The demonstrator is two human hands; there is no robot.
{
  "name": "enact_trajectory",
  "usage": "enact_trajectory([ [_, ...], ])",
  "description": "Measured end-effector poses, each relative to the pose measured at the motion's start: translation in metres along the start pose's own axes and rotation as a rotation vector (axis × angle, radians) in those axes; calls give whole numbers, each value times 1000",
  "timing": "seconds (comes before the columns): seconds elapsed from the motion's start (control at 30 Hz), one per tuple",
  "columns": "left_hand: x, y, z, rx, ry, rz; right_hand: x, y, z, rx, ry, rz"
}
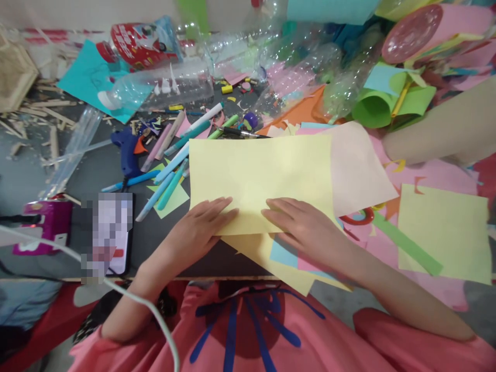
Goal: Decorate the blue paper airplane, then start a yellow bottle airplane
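Observation:
A sheet of pale yellow paper (259, 170) lies in front of me, its near edge under both hands. My left hand (207, 222) rests on its lower left part with fingers stretched out. On the lower right part lies my right hand (292, 219), flat, fingers extended toward the middle. Neither hand grips anything. Beneath the sheet, more yellow paper (248, 247) and a blue piece (282, 251) stick out on the near side. A pale pink sheet (360, 170) shows from under its right edge.
Several markers (174, 175) and a blue glue gun (127, 152) lie to the left, near a phone (116, 232). A white cable (143, 294) crosses the lower left. Plastic bottles (166, 85) line the back. Scissors handles (358, 216) and a yellow sheet (445, 232) lie right.

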State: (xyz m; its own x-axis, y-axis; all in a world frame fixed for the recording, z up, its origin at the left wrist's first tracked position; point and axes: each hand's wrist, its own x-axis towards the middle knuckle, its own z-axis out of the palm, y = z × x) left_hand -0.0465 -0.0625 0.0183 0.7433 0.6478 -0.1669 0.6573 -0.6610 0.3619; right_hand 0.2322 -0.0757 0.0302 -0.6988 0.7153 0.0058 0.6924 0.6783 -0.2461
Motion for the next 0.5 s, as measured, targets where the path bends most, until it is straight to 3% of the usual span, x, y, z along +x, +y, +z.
enact_trajectory([
  [0.27,-20,2,-4,-106,163,-49,-23,8,-18,150,7,72],
  [0.4,-14,-4,-1,-209,304,-179,-19,20,-27,91,-103,214],
  [0.5,-2,-9,1,-173,393,-312,-9,28,-26,54,-116,318],
])
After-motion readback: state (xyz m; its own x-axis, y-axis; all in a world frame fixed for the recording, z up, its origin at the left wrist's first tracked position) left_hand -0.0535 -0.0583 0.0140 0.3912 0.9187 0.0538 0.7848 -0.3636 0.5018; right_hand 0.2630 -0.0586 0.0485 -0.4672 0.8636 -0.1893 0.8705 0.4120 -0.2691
